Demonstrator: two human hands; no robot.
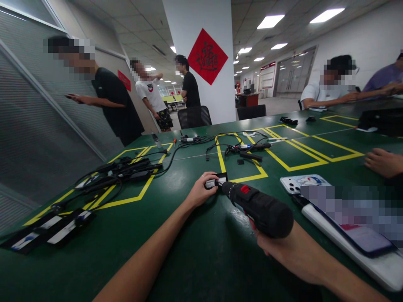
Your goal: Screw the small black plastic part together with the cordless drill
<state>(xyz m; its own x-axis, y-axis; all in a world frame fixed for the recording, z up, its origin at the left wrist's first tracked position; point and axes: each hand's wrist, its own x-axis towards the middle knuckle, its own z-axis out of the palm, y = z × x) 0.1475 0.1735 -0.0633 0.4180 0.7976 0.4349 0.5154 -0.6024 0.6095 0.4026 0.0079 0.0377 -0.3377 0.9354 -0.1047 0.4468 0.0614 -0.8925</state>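
My right hand is wrapped round the grip of a black cordless drill with a red switch on top. The drill points away from me to the left, and its bit meets or nearly meets a small black part with a pale face. Fingers of my left hand close round that part, pinning it on the green table. Whether the bit touches a screw is too small to tell. My palm and the drill body hide most of the drill's handle.
Black cables and adapters lie in yellow-taped areas to the left. More cables and a pen-shaped tool lie ahead. A phone rests on a white object at right, near another person's hand. Several people stand or sit around.
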